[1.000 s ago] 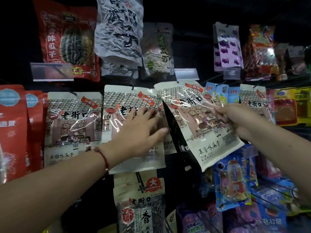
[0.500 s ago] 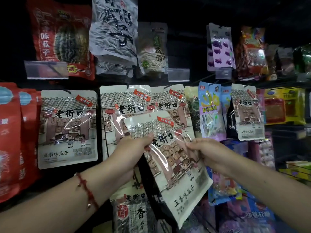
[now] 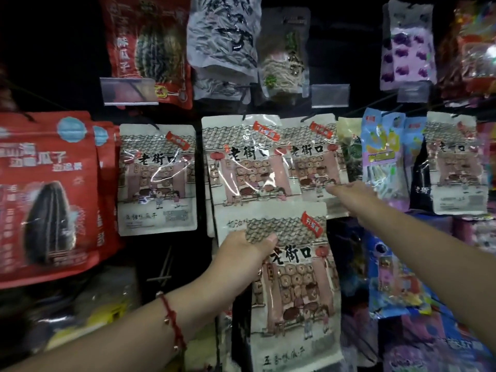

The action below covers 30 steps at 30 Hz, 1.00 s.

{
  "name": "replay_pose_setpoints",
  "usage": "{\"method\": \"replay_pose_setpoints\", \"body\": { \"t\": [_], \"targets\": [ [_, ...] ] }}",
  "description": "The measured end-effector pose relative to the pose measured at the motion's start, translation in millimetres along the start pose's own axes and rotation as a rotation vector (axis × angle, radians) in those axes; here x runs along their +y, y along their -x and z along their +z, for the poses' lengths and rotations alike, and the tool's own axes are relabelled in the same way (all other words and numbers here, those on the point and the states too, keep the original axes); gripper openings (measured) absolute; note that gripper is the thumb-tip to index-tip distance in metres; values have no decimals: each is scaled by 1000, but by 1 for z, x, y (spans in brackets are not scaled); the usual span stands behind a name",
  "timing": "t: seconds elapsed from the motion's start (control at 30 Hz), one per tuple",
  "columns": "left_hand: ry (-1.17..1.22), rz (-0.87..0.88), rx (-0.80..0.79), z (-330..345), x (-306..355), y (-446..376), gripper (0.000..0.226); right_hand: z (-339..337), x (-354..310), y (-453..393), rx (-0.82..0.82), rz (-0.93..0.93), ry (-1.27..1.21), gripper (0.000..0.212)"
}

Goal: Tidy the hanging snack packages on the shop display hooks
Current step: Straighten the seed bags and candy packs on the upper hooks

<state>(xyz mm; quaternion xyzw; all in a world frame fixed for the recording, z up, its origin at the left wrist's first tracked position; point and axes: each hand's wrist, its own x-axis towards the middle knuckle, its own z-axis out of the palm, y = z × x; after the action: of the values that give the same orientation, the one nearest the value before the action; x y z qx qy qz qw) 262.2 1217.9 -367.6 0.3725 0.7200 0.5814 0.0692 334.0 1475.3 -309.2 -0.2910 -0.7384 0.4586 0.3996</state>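
My left hand (image 3: 245,247) grips the upper left corner of a cream seed packet (image 3: 292,291) printed with an old street shop, held upright below the hooks. My right hand (image 3: 349,190) reaches up and touches the lower edge of a matching packet (image 3: 314,159) hanging on a hook; its fingertips lie on the packet and their curl is hard to see. Another matching packet (image 3: 241,162) hangs just left of that one, and further ones hang at the left (image 3: 158,178) and the right (image 3: 456,162).
Red seed bags (image 3: 48,189) hang at the far left. Above hang a red melon-seed bag (image 3: 150,41), a white bag (image 3: 225,36) and a purple pack (image 3: 408,44), with clear price tags (image 3: 128,91). Blue and colourful packets (image 3: 383,157) crowd the right side and below.
The packet has come off its hook and moved down and left into my left hand, turning upright. My right hand has let go of it and reached up to the hanging packet.
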Motion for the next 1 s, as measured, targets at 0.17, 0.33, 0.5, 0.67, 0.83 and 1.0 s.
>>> {"method": "replay_pose_setpoints", "body": {
  "t": [0.17, 0.33, 0.5, 0.67, 0.83, 1.0],
  "targets": [
    [28, 13, 56, -34, 4, 1, 60, 6, 8, -7, 83, 32, 95, 96],
    [3, -45, 66, -63, -4, 4, 117, 10, 12, -11, 92, 58, 61, 83],
    [36, -35, 118, -82, -4, 14, 53, 4, 12, 1, 154, 8, 145, 55],
    [50, -17, 137, -104, -2, 18, 54, -25, 12, 6, 210, -70, 92, 35],
    [110, 8, 160, -122, 3, 18, 83, -67, -2, 13, 222, -130, -42, 26],
    [82, 20, 197, -131, 7, 15, 67, -110, -12, 20, 342, -168, -105, 13]
  ]
}}
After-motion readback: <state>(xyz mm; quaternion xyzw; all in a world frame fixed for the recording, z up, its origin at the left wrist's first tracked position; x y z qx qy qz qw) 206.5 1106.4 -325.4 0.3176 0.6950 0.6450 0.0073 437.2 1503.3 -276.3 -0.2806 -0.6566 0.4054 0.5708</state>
